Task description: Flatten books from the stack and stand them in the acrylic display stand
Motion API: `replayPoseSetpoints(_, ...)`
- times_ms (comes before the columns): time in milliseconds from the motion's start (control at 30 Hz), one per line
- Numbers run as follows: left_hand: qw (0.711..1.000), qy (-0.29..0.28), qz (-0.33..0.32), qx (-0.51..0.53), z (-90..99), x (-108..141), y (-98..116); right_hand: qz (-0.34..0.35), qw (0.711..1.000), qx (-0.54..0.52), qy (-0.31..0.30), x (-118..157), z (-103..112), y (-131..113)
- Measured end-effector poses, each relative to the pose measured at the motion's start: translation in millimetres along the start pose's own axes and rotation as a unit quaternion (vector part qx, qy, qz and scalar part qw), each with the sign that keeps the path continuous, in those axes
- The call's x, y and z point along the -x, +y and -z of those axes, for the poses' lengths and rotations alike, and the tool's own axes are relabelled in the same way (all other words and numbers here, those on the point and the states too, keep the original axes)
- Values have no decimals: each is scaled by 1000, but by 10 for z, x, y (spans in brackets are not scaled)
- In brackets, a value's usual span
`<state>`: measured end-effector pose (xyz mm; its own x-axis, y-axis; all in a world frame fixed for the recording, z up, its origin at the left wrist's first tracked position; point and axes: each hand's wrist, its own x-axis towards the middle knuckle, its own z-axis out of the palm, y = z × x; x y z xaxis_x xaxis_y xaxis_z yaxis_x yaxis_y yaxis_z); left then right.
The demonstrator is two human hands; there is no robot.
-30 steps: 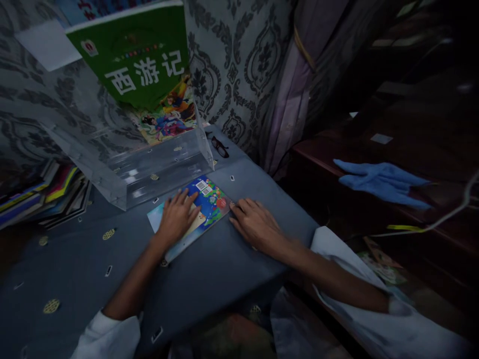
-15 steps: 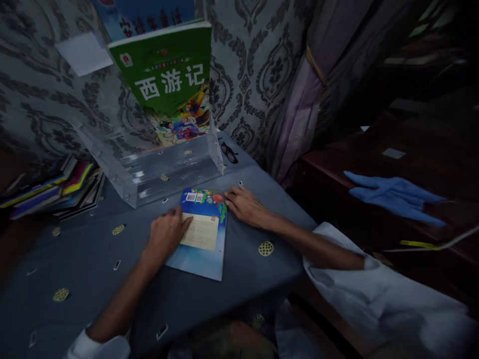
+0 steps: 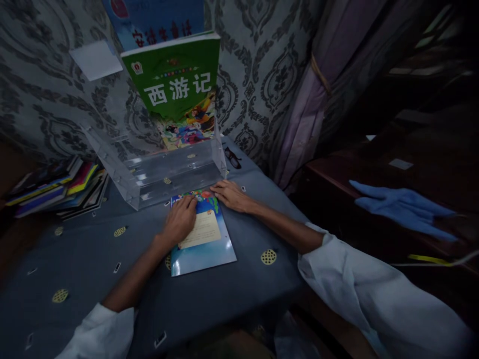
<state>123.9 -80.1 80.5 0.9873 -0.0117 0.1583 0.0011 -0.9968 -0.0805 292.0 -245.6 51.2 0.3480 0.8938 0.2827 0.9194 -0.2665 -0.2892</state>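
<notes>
A thin blue book (image 3: 204,254) lies on the cloth-covered table, its cream text panel facing up. Across the book's upper left part rests my left hand (image 3: 181,219), fingers bent slightly and laid over the cover. My right hand (image 3: 232,195) touches the top right corner with outstretched fingers. Just beyond the book stands a clear acrylic rack (image 3: 175,187). It holds a green book (image 3: 179,85) with large white characters, and a blue book (image 3: 157,20) shows higher up behind that one.
Several books lie in a loose pile (image 3: 60,189) at the left. Glasses (image 3: 232,158) sit right of the rack. A white card (image 3: 96,61) is at the upper left. On the dark red surface to the right is a blue glove (image 3: 404,207). A tied curtain (image 3: 305,119) hangs behind.
The blue book has turned counter-clockwise and now lies squarer to the rack. My left hand has slid up and right onto its cover; my right hand has moved left to the top corner.
</notes>
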Motion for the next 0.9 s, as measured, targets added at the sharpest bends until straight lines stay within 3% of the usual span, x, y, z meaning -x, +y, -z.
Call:
replayPoseSetpoints(100, 997, 16, -40, 60, -162, -177, -51, 2, 1000, 0, 11, 16, -32, 15)
replayPoseSetpoints(233, 994, 11, -68, 81, -237, -317, -68, 4, 999, 12, 34, 49, -66, 0)
replayPoseSetpoints(900, 999, -3, -50, 8, -113, -553, 39, -16, 997, -50, 55, 53, -131, 101)
